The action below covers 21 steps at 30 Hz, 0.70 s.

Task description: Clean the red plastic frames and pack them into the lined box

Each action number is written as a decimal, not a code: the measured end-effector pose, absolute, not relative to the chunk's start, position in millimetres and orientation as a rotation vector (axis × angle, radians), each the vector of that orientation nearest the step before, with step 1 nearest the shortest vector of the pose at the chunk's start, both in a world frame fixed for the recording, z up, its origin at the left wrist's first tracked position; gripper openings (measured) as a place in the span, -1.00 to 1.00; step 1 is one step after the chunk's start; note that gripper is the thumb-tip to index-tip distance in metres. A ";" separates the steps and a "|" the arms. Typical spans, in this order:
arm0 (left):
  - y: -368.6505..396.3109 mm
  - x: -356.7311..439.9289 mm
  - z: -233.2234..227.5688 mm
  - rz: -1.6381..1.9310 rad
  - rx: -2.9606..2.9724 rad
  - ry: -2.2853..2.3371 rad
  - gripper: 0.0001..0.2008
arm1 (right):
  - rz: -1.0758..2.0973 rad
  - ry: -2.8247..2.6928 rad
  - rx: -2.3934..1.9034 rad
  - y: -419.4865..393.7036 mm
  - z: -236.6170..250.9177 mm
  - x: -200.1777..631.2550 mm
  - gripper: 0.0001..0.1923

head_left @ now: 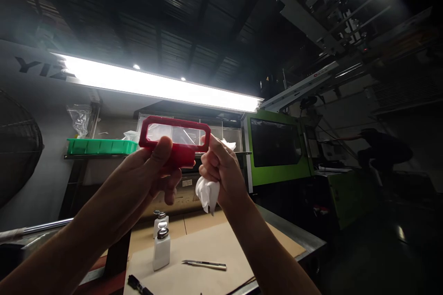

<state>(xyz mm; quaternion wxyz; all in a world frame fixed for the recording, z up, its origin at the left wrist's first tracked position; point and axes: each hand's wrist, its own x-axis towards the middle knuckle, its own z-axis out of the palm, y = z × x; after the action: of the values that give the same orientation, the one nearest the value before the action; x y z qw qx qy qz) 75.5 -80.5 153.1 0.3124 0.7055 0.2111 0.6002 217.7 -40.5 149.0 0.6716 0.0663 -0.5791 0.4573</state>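
My left hand [152, 175] holds a red plastic frame [175, 140] with a clear rectangular window, raised up toward the bright strip light. The thumb lies across the frame's lower left edge. My right hand [219, 170] is closed around a crumpled white cloth [207, 195] and touches the frame's right end. Both hands are lifted well above the table.
Below the hands, a cardboard-covered table [207, 249] carries two white pump bottles [161, 246], a utility knife [204, 264] and a black marker [138, 284]. A green tray [100, 146] sits on a shelf at left. A green moulding machine [277, 147] stands right; a person [384, 150] bends beyond it.
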 end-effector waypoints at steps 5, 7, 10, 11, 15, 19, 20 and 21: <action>-90.1 79.2 153.3 1.709 1.830 0.643 -0.60 | 0.382 -1.309 -0.013 -60.2 119.0 226.5 -0.86; -94.5 81.3 153.0 1.756 1.834 0.677 -0.61 | -0.045 -1.549 -0.066 -66.7 106.7 225.6 -0.84; -97.1 82.2 150.6 1.786 1.857 0.728 -0.64 | -0.538 -1.831 -0.159 -64.1 98.3 220.8 -0.58; -96.5 81.6 149.6 1.778 1.871 0.744 -0.63 | -0.630 -1.840 -0.212 -60.1 98.6 219.5 -0.53; -92.0 78.6 147.0 1.716 1.913 0.792 -0.61 | -0.773 -1.723 -0.428 -41.1 107.0 218.6 -0.44; -92.3 80.3 145.0 1.735 1.862 0.772 -0.60 | -0.764 -1.705 -0.495 -33.1 109.7 218.7 -0.41; -92.8 81.2 144.0 1.741 1.845 0.770 -0.60 | -0.743 -1.705 -0.496 -32.6 108.5 217.9 -0.40; -93.1 82.0 143.0 1.746 1.830 0.769 -0.61 | -0.722 -1.701 -0.496 -32.5 106.8 217.0 -0.39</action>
<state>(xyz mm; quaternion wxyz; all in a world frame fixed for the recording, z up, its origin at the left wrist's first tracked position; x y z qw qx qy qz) 82.0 -93.1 143.0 0.2465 0.6709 0.2820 0.6400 217.0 -32.5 106.8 0.5762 -0.2118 -0.7267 -0.3083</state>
